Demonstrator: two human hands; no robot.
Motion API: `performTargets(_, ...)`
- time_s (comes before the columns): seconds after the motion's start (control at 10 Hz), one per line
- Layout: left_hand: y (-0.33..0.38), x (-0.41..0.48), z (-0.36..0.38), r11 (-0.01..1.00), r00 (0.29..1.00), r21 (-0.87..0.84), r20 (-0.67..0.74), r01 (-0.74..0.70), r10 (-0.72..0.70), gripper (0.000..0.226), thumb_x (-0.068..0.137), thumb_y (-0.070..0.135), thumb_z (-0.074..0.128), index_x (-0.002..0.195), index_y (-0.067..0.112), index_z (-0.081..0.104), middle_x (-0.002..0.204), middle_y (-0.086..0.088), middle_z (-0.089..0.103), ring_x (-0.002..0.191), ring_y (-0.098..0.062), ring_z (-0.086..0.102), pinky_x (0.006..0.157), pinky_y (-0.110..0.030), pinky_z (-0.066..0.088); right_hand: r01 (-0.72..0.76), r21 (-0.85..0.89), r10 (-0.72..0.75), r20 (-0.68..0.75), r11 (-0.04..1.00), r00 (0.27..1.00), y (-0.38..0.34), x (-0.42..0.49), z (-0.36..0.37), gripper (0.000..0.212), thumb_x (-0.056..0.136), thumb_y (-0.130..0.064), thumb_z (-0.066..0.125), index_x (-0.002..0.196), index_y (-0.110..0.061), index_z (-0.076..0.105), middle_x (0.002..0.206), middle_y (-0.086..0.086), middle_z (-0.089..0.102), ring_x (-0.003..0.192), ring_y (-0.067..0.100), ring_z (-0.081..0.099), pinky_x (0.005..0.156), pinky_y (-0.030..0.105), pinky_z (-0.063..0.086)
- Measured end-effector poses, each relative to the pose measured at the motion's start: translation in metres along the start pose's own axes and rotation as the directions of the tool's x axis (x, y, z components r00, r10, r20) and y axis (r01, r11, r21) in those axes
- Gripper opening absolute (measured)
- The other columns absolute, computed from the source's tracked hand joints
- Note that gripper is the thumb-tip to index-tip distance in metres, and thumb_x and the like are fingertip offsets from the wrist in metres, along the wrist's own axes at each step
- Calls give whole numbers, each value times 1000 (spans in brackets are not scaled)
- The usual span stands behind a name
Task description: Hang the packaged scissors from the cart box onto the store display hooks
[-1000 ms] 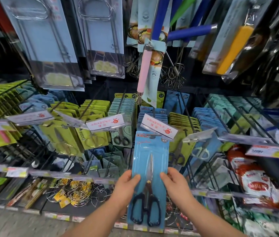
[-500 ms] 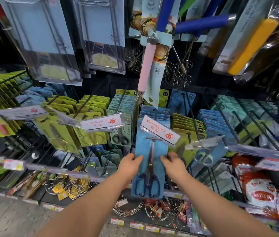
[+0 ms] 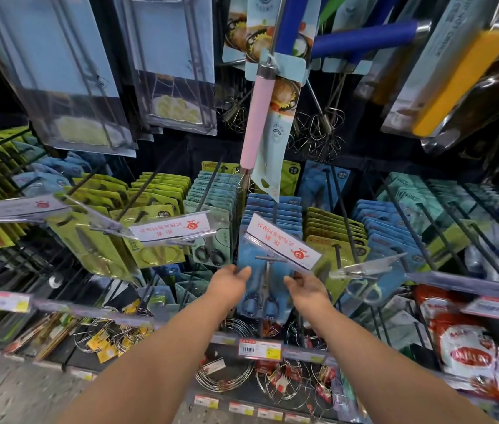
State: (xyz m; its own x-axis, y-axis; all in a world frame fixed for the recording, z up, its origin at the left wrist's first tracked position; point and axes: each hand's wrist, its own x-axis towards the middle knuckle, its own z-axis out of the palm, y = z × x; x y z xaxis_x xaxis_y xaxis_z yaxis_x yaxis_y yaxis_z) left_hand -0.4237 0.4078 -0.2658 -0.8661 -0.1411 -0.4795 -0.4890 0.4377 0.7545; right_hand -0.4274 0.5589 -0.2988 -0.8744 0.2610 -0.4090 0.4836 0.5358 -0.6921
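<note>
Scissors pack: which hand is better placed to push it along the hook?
Probably left: the left hand pinches the scissors pack below the hook, while the right hand sits lower, its grip unclear.

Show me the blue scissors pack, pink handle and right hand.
blue scissors pack (image 3: 255, 286): head view, card left of blades.
pink handle (image 3: 255, 120): head view, mid-grip.
right hand (image 3: 307, 290): head view, its back.

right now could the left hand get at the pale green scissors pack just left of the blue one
Probably yes: the left hand is just below and right of the pale green pack, nothing between them. It must first let go of the blue pack.
</note>
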Motion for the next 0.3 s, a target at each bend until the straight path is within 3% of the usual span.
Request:
performTargets(0.1,1,-2,-1,999,999,-23,4,-34,34,45,98,31,45,136,7,45,136,-14,52,120,-29,52,94,-29,39,61,39,-60,-30,997,998,5,-12,-4,31,92,-25,54,121,-13,54,107,4,63,106,27,60,92,35,48)
performTargets(0.2,0,-9,-9,995,996,46,15,-84,83,47,97,31,46,138,8,43,137,-12,52,123,-28,51,92,-26,38,124,23,-123,-26,992,992,12,-34,-14,32,94,-23,53,122,-8,50,108,4,59,100,25,60,82,29,45)
performTargets(0.3,-8,-18,-17,982,989,121,32,-145,142,51,96,33,48,139,7,41,135,-12,55,116,-28,57,89,-26,43,121,-204,-131,-37,971,991,44,-66,-19,37,95,-29,49,128,-12,47,127,8,55,109,23,57,85,27,44)
